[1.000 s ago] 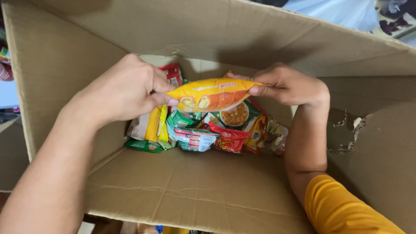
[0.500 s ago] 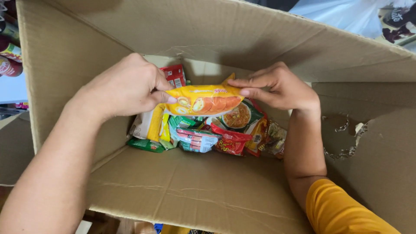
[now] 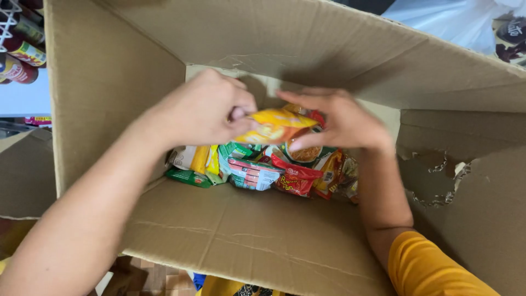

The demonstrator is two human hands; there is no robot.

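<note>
Orange-yellow packet [image 3: 274,125] sits above a pile of red, green & yellow packets [image 3: 263,167] in the cardboard box [image 3: 263,235]. Left hand [image 3: 203,109] pinches its left end, right hand [image 3: 342,123] clasps the other end, fingers curled. Vs half a sec ago: packet bunched shorter, hands closer. Hands blurred; bottles [image 3: 19,52] cut off top left.

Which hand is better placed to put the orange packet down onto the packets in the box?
The right hand, probably. It lies over the orange packet directly above the packets on the box bottom; the left hand only pinches the packet's left end.
</note>
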